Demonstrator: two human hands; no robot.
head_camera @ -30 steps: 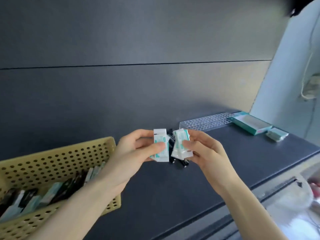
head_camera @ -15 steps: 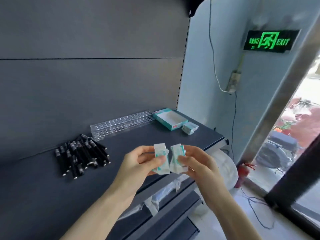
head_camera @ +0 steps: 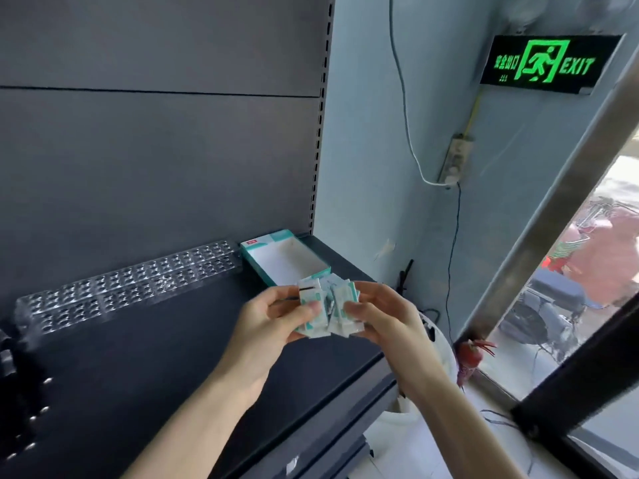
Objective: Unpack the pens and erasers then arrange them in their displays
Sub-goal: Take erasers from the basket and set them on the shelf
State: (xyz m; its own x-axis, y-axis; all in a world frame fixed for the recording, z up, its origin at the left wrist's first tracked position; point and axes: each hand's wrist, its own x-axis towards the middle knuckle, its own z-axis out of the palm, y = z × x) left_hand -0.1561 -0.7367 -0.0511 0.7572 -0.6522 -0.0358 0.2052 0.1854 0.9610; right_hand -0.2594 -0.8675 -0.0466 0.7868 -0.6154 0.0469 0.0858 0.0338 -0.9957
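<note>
both hands are raised side by side above the near right part of the dark shelf (head_camera: 138, 357), each gripping a small bundle of white-and-teal wrapped erasers. the left hand (head_camera: 273, 326) curls its fingers behind its bundle of erasers (head_camera: 311, 314) and presses its thumb across the front. the right hand (head_camera: 383, 319) pinches the second bundle of erasers (head_camera: 345, 305) the same way, thumb on the near face and fingers wrapped behind. the two bundles stand roughly upright and touch, or nearly touch, between the hands; the wrappers are blurred, so i cannot count the pieces.

just beyond the hands, at the far right end of the shelf, sits an open teal box (head_camera: 257, 266) with a white inside. to its left, along the back panel, a clear plastic pen display (head_camera: 131, 285) with rows of round holes stretches towards the left edge. at the near left edge a dark blurred cluster with silvery dots (head_camera: 34, 416) lies on the shelf; i cannot tell for certain what it is.

on the pale blue wall to the right hang a green exit sign (head_camera: 549, 63) and a power strip (head_camera: 456, 160) with a white cable.
</note>
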